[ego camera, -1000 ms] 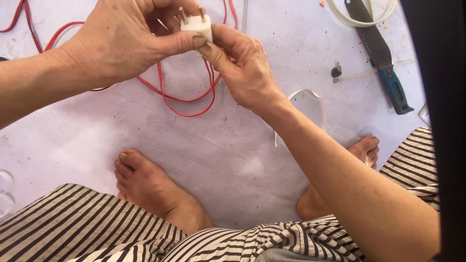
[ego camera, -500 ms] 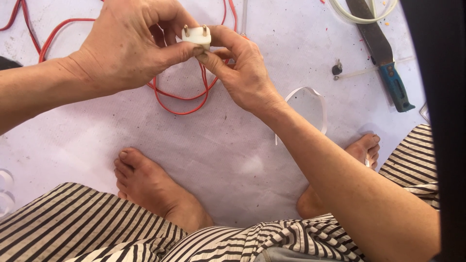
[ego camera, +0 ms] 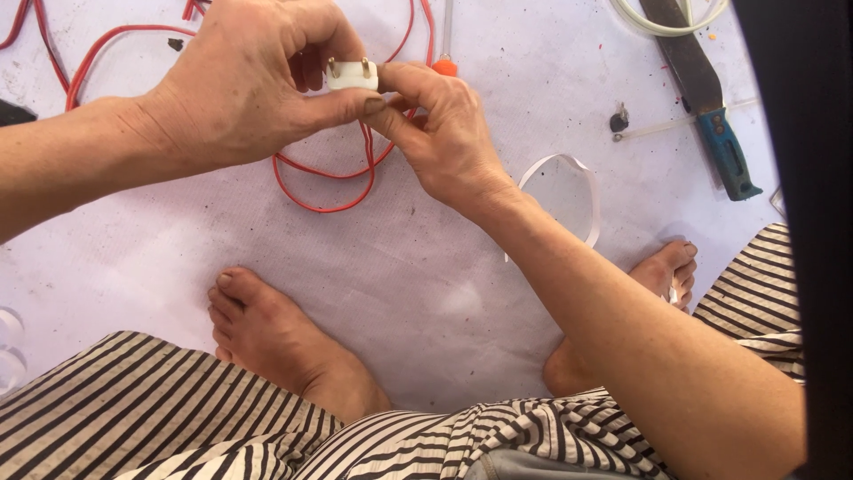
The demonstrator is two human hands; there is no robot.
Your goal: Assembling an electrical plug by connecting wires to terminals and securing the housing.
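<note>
I have the small white plastic plug with two brass pins (ego camera: 352,75) pinched between both hands, up over the white sheet covering the floor (ego camera: 178,258). My left hand (ego camera: 240,89) is clamped on it from the side, thumb pressed under its body; my right hand (ego camera: 444,133) closes on its other side with fingertips together. The looped red wire (ego camera: 324,178) lies on the sheet directly below and seems to run up behind the plug. I judge this an assembly or fitting step on the plug; the next move calls for a steady grip and fine fingertip pressure. A blue-handled knife (ego camera: 711,116) lies well apart to the right.
</note>
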